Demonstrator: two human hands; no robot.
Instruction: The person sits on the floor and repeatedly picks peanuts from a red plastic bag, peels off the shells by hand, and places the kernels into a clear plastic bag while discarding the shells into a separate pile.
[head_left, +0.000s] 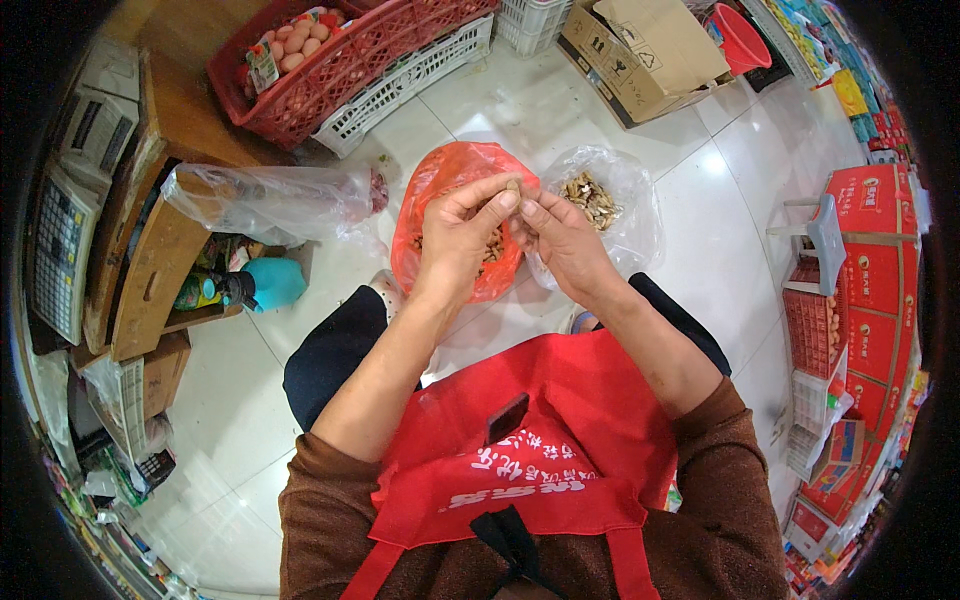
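Observation:
My left hand (469, 225) and my right hand (559, 236) meet above an orange-red plastic bag (427, 169). A small brownish peanut pod (513, 186) is pinched between the thumb and fingers of my left hand. The thumb and fingertips of my right hand are close against it; whether they grip it too is hard to tell. Inside the orange-red bag lie many small brown pods (493, 246), partly hidden by my hands. Just right of it, a clear plastic bag (637, 225) holds a heap of pale and brown shells (591, 199).
A clear plastic bag with reddish contents (285, 199) lies at the left, beside an open wooden cabinet (154, 292) with a blue spray bottle (276, 285). Red crate of eggs (337, 71), cardboard box (641, 60) and red bucket (739, 39) stand ahead. A grey stool (825, 240) is at the right.

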